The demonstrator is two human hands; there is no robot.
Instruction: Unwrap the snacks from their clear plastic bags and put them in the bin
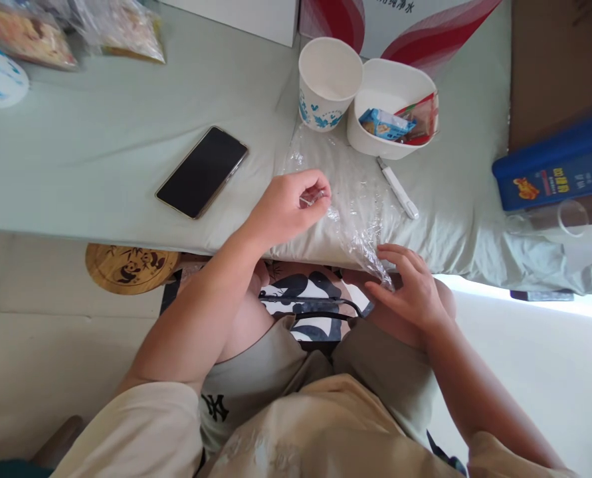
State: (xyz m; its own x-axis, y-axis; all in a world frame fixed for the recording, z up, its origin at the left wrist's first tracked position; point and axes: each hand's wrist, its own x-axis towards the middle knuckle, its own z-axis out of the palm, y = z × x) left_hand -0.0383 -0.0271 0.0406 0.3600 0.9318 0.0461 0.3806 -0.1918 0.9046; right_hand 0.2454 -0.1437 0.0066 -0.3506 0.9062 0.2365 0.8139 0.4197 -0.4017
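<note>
Two hands at one plastic film [358,226], lying on the table [101,172] and reaching over its front edge. In the left hand [288,202], fingers curled together on some clear plastic, seemingly to hold this side steady. At the right hand [412,292], thumb and fingers apart around the film's near end, perhaps to keep it spread; cannot tell how firmly. At the far end, a paper cup [326,99], possibly serving as weight. Just beside, a white cutter [399,189], probably for easy reach. Farther left, a phone [202,172], likely out of the way.
</note>
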